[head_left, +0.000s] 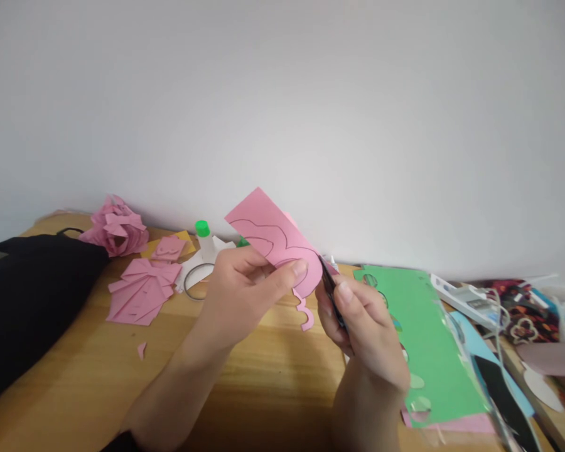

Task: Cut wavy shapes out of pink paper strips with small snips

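Observation:
My left hand point(249, 289) pinches a sheet of pink paper point(263, 216) between thumb and fingers, above the table. Dark curved outlines are drawn on the paper, and a narrow curled strip point(304, 314) hangs from its lower edge. In my right hand point(365, 320) is a pair of dark scissors point(329, 282), their blades at the paper's right edge. The handles are mostly hidden by my fingers.
On the wooden table point(263, 383) at left lie folded pink paper point(144, 289), a crumpled pink bundle point(115, 226), a green-capped glue stick point(203, 238) and black cloth point(32, 301). Green sheets point(437, 345) and a white power strip point(466, 301) lie at right. A pale wall stands behind.

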Tool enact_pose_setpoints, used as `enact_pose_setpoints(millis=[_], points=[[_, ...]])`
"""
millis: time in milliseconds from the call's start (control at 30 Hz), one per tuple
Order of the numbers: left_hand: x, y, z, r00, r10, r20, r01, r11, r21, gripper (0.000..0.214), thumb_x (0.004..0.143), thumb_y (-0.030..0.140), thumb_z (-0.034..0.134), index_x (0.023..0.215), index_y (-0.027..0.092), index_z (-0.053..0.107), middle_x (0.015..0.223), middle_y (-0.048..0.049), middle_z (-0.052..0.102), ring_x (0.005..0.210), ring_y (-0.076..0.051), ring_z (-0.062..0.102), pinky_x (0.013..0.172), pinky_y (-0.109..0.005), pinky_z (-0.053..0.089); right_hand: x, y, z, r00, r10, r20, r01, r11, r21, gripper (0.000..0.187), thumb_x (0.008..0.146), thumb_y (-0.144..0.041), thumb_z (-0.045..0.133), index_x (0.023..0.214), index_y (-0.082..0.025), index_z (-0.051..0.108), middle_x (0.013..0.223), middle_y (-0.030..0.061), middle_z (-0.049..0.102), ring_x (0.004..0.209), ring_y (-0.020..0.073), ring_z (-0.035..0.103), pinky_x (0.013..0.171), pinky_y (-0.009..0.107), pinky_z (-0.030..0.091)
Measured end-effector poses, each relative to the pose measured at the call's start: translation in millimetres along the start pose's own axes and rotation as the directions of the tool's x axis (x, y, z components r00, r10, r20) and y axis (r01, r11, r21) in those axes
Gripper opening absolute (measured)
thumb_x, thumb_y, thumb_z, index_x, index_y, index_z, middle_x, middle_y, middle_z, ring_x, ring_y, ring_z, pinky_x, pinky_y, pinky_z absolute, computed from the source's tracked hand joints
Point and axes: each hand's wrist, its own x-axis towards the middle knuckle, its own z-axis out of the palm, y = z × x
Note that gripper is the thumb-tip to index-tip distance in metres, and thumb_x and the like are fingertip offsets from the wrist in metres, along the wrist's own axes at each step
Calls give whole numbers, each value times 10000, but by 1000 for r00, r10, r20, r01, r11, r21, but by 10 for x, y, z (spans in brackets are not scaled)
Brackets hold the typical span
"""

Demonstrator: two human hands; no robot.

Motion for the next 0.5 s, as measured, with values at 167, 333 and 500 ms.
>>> enact_pose_setpoints(millis=[167,333,500], points=[[8,-21,21,996,35,-78,-36,999,-19,314,758,216,749,478,222,607,472,52,530,500,-104,516,505,-229,446,-4,1,6,999,28,-22,-28,1000,8,404,1017,-455,459,697,-210,444,467,-100,340,361,56,173,350,226,165],[17,-85,-2,996,68,-61,-68,998,-5,368,826,297,702,506,187,557,485,56,415,484,-78,354,473,-225,323,13,7,2,999,43,-33,-43,999,8,433,1010,-482,464,680,-202,445,455,-98,343,360,50,178,347,220,158],[16,-79,-1,995,91,-31,-90,995,30,415,840,255,678,479,173,490,480,62,343,482,-71,291,455,-227,270,24,7,22,998,45,-40,-43,998,40,441,997,-506,479,681,-199,449,439,-104,333,350,45,177,347,214,149]])
